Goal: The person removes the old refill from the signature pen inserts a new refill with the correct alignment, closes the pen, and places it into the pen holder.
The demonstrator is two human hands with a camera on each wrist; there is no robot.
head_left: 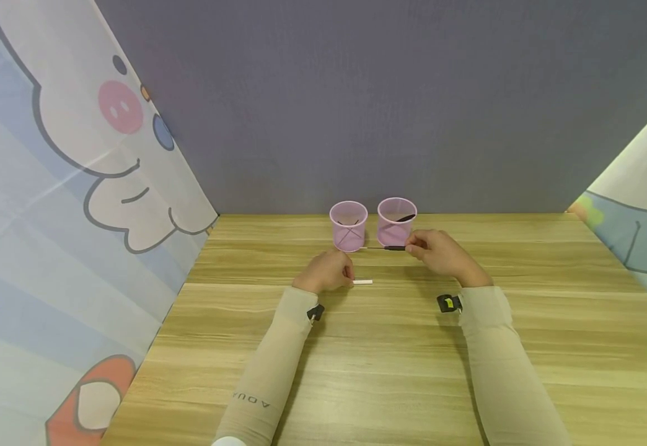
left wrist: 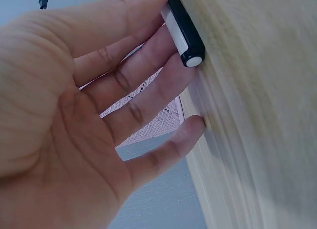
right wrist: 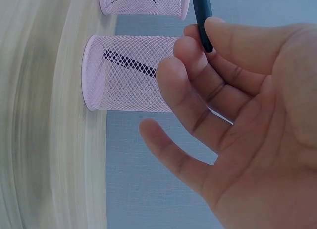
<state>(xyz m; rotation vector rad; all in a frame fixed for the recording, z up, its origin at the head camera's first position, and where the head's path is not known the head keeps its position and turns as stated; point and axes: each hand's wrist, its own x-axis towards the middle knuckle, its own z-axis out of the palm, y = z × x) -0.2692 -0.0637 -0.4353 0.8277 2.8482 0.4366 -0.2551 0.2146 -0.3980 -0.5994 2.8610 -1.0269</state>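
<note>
My left hand (head_left: 326, 271) pinches a slim black-and-white stick (left wrist: 185, 33) between thumb and fingertips, close over the table. From the head view, that stick looks white and points right. Farther right, my right hand (head_left: 439, 253) pinches the end of a thin tool with a black handle (head_left: 395, 248); its narrow dark shaft points left to a small white tip. The tool lies level in front of the right pink mesh cup (head_left: 386, 238). A black-handled item (head_left: 407, 218) leans inside that cup. The left pink mesh cup (head_left: 348, 246) shows thin crossed dark lines.
Both cups stand side by side near the back edge of the wood-grain table (head_left: 385, 371). Behind them rises a grey wall panel (head_left: 357, 111). Cartoon-printed curtains (head_left: 78, 217) hang at the left and right sides.
</note>
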